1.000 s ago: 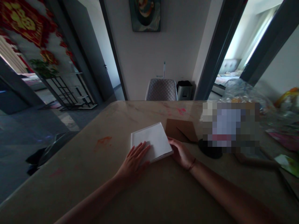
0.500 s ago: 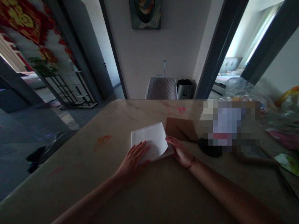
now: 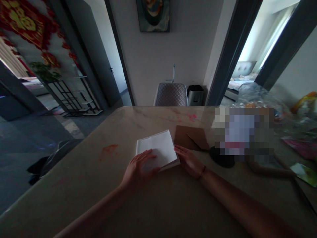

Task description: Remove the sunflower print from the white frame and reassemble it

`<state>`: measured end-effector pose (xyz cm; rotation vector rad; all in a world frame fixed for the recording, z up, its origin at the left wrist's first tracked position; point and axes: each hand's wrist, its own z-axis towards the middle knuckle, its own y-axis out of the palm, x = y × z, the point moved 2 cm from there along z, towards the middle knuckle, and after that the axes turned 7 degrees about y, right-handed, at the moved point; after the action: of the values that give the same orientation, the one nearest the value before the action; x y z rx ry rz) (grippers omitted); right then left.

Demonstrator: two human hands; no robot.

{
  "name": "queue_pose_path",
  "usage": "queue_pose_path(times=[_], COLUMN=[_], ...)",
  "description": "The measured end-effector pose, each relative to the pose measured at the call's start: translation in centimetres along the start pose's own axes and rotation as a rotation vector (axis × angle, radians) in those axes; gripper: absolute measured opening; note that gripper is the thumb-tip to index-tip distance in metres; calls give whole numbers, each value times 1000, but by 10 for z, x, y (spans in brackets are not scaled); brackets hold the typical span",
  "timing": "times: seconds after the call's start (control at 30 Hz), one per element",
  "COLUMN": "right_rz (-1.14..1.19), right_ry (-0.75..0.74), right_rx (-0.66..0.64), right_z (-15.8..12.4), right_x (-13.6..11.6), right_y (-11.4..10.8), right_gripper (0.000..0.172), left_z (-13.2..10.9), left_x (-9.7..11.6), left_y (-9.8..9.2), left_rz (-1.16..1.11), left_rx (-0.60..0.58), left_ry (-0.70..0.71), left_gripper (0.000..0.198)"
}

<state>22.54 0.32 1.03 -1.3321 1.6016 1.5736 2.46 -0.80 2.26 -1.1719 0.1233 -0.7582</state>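
Observation:
A white book (image 3: 158, 145) with a plain cover lies at a slant on the table, its lower right edge showing some thickness. My left hand (image 3: 138, 168) is at its lower left, fingers stretched out over the cover and thumb near the bottom edge. At the book's right edge is my right hand (image 3: 189, 162), its fingers extended against the side and the fingertips by the cover's edge. Just behind the right hand lies a brown sheet or folder (image 3: 182, 137) with a thin dark stick (image 3: 194, 141) across it.
The table (image 3: 99, 185) has orange and pink stains. A black round base (image 3: 223, 158) stands to the right, below a blurred-out patch. Clear plastic wrapping (image 3: 257, 96) and a green packet (image 3: 304, 173) lie farther right. A quilted chair (image 3: 171, 95) stands at the far edge.
The book's cover, lifted and curling at its right corner before, now lies flatter. My left hand has shifted slightly left and tilted. My right fingers have slid down along the right edge.

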Motion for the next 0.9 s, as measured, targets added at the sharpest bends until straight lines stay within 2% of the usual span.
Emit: queue_pose_path(times=[0.23,0.33,0.47,0.7,0.9], right_rz=[-218,-174,-50,-151,-289], right_ry=[-32,3,31,8,-68], right_rx=[36,18,19,183,272], right_z=[-2,-2,1,7,5], right_x=[-3,-2,1,5,5], right_y=[2,4,5,3,10], right_gripper=[31,33,36,53,56], left_z=[2,2,2,-2,0], left_x=[5,4,4,22,30], left_y=[-4,-3,-2,-9,-9], left_rz=[-1,-16,1,176,65], left_rx=[31,40,30,78,54], left_ry=[0,-3,15,163,105], left_gripper=[37,28,29,29,26])
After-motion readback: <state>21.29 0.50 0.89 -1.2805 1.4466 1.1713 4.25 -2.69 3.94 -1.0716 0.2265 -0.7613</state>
